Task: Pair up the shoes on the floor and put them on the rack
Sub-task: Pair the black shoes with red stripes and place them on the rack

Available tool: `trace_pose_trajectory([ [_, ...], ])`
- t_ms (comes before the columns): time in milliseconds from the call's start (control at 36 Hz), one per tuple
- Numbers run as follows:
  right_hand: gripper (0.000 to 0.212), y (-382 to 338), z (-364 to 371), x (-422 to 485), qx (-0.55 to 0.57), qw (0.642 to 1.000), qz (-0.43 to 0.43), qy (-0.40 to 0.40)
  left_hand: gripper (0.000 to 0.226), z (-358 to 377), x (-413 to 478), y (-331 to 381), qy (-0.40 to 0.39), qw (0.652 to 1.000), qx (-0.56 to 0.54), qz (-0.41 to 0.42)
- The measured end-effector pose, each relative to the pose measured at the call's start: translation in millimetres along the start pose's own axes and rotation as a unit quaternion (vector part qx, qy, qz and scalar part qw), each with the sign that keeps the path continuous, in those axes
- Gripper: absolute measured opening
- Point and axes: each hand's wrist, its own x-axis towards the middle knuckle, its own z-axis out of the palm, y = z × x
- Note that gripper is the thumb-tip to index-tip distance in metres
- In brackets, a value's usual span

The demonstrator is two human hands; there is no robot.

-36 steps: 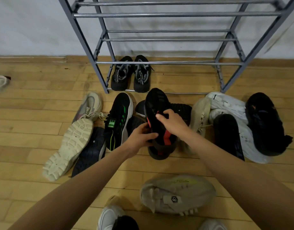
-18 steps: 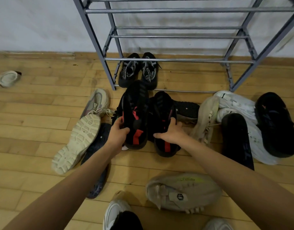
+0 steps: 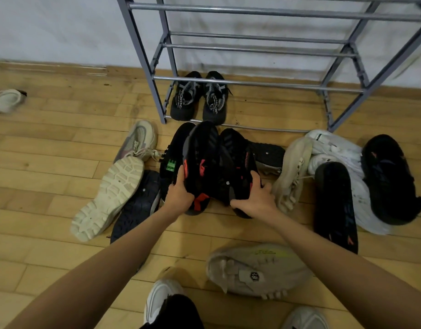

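Observation:
I hold two black shoes with red accents side by side above the floor pile. My left hand point(image 3: 179, 197) grips the heel end of the left black-and-red shoe point(image 3: 201, 160). The right black-and-red shoe point(image 3: 238, 165) is gripped near its heel by my right hand point(image 3: 254, 198). Their toes point toward the grey metal shoe rack point(image 3: 257, 83), which stands against the white wall. One pair of black-and-grey shoes point(image 3: 200, 97) sits on its bottom level at the left.
Loose shoes lie around: a black one with green point(image 3: 171, 160), an upturned beige sole point(image 3: 108, 198), a grey-pink sneaker point(image 3: 139, 138), beige, white and black shoes at right point(image 3: 333, 184), a beige shoe point(image 3: 257, 269) near my feet, and one far left point(image 3: 7, 100).
One second ago both hands held a single black-and-red shoe. Now each hand holds one, and the two have been brought close together, side by side.

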Motion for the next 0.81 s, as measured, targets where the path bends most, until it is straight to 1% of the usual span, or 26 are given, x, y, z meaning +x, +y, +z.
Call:
trace_pose_trajectory([
  [56, 0.108, 5.4, -4.6, -2.7, 0.028, 1.000, -0.002, -0.005, 0.085, -4.3, -1.5, -3.0, 0.012, 1.000, -0.026, 0.012],
  [111, 0.105, 9.5, -8.3, -6.5, 0.048, 0.999, -0.015, 0.003, 0.082, -7.4, -3.8, -4.5, 0.042, 0.997, -0.058, 0.010],
  [167, 0.102, 12.8, -11.0, -10.0, 0.060, 0.998, -0.027, 0.022, 0.081, -7.5, -5.2, -6.0, 0.061, 0.995, -0.076, 0.008],
  [278, 0.094, 16.9, -17.1, -18.1, 0.090, 0.993, -0.033, 0.075, 0.081, -3.7, -6.6, -2.1, 0.062, 0.990, -0.128, 0.020],
  [389, 0.092, 16.8, -35.1, -20.7, 0.107, 0.987, -0.028, 0.121, 0.082, 0.5, -1.7, 17.2, 0.021, 0.984, -0.171, 0.036],
  [472, 0.090, 15.3, -55.6, -17.2, 0.119, 0.983, -0.024, 0.135, 0.080, 10.1, 3.4, 40.3, -0.026, 0.977, -0.205, 0.041],
  [639, 0.085, 17.5, -99.9, 7.5, 0.124, 0.981, -0.010, 0.150, 0.072, 42.0, 33.0, 98.7, -0.081, 0.972, -0.218, 0.027],
  [806, 0.086, 19.0, -149.4, 59.4, 0.092, 0.981, 0.023, 0.171, 0.071, 63.2, 82.6, 150.4, -0.084, 0.964, -0.250, 0.028],
])
